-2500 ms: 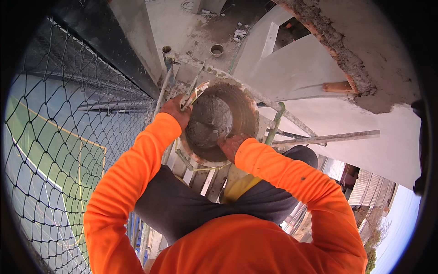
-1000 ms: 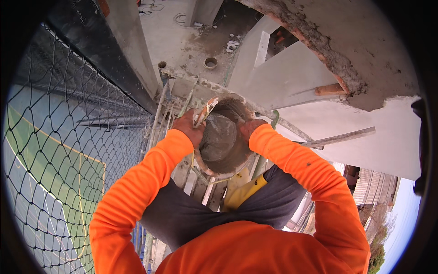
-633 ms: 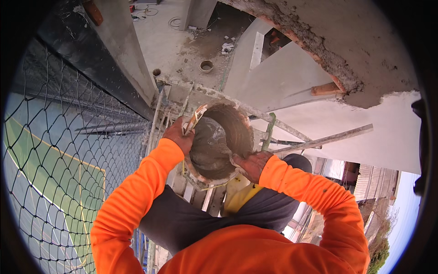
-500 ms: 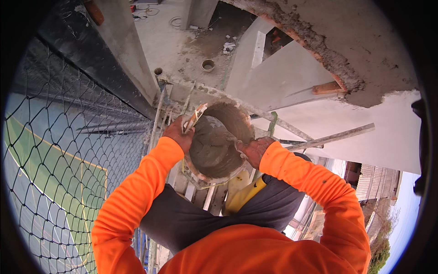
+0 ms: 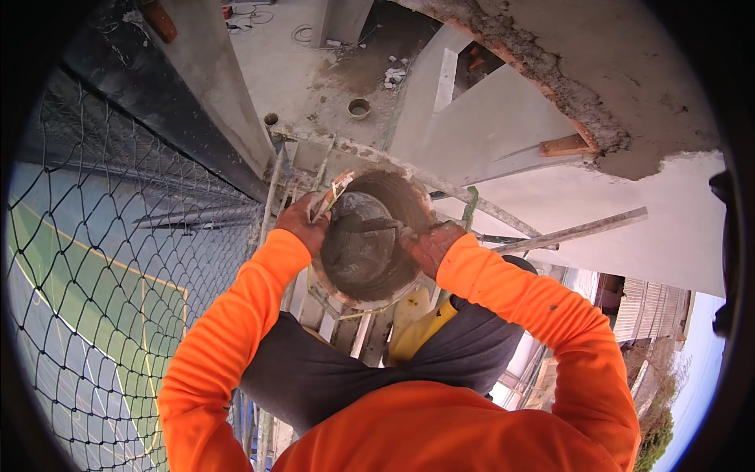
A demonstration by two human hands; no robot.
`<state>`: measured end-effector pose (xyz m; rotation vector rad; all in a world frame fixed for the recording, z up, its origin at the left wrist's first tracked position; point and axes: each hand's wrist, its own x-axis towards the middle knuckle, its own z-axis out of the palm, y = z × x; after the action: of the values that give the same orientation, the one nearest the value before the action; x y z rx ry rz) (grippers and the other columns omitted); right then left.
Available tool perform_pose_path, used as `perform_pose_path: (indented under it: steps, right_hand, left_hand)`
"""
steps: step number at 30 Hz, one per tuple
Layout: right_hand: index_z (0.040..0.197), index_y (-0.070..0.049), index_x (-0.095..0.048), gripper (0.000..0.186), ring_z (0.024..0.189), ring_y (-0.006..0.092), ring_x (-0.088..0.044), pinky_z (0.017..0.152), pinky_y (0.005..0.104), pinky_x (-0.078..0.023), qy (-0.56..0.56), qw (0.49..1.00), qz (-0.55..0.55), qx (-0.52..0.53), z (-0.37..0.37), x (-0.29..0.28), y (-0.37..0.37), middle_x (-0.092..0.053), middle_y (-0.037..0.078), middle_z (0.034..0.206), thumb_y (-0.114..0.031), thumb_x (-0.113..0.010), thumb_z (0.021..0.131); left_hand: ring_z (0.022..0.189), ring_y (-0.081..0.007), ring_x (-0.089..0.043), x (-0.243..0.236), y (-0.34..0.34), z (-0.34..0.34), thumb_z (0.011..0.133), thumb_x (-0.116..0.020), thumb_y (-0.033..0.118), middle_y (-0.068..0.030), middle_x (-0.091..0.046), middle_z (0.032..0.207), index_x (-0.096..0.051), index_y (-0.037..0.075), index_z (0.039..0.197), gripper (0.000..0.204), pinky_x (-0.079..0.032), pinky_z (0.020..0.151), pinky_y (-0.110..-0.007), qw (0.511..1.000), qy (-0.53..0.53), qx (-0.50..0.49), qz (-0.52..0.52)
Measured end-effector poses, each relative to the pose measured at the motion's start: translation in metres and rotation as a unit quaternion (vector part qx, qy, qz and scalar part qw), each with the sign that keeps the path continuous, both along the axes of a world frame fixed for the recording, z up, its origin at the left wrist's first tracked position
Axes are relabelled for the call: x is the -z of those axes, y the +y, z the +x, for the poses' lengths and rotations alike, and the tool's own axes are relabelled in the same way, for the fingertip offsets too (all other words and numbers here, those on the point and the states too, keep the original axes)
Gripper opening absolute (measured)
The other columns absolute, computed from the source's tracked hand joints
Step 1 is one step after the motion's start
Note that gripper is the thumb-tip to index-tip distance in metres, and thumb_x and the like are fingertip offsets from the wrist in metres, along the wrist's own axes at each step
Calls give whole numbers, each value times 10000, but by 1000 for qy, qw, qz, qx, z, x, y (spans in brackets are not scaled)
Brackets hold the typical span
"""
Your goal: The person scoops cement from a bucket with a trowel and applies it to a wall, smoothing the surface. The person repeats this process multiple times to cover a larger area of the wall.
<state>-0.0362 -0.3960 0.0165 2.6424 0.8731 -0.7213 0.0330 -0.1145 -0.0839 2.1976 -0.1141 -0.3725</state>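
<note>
One wide bucket [image 5: 413, 206] partly filled with wet grey mortar [image 5: 358, 248], just ahead of the person's legs [image 5: 314, 366].
The left hand [image 5: 304, 223] has its grip closed round a narrow, smeared strip [image 5: 336, 190] at the left rim; the right hand [image 5: 431, 245] curls over the right side, its hold unclear to me. A smaller bucket [image 5: 359, 103] stands beyond on the floor [image 5: 311, 79].

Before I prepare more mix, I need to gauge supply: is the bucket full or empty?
Partly full: wet-looking grey mix lies inside the bucket, with its inner wall showing above.
</note>
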Motion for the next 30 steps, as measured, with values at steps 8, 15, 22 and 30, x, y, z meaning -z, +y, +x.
perform_pose_path:
  steps: [8, 15, 22, 30]
  right_hand:
    - [1195, -71, -590, 343, 878, 298, -704, 706, 430, -553, 87, 996, -18, -11, 22, 97, 44, -712, 95, 923, -238, -564, 897]
    - [1194, -145, -614, 292, 789, 261, -672, 678, 398, -538, 106, 986, 54, -114, -1, 14, -7, -643, 58, 760, -203, -500, 931]
    - [1120, -138, -640, 238, 717, 230, -604, 676, 364, -510, -104, 988, -3, -111, 54, 26, -36, -544, 24, 732, -231, -544, 923]
    - [1253, -103, -596, 344, 975, 378, -686, 828, 479, -548, 167, 971, -113, 129, 14, 36, -1, -711, 168, 1008, -245, -558, 942]
  left_hand:
    - [1081, -366, -671, -25, -8, 1, 888, -714, 177, -238, -700, 1128, -592, -9, 1293, 462, -501, 941, -386, 985, 87, -10, -148]
    - [1106, -341, -647, -25, -5, 1, 909, -677, 174, -213, -685, 1168, -586, 9, 1307, 441, -484, 967, -366, 995, -1, 35, -96]
    - [1082, -465, -620, -35, -20, -4, 895, -651, 233, -273, -678, 1109, -576, 40, 1302, 457, -493, 953, -469, 999, -9, 39, -20]
    - [1069, -422, -643, -41, -22, -4, 901, -677, 202, -252, -680, 1129, -593, 24, 1277, 424, -505, 927, -422, 998, 6, 48, -32]
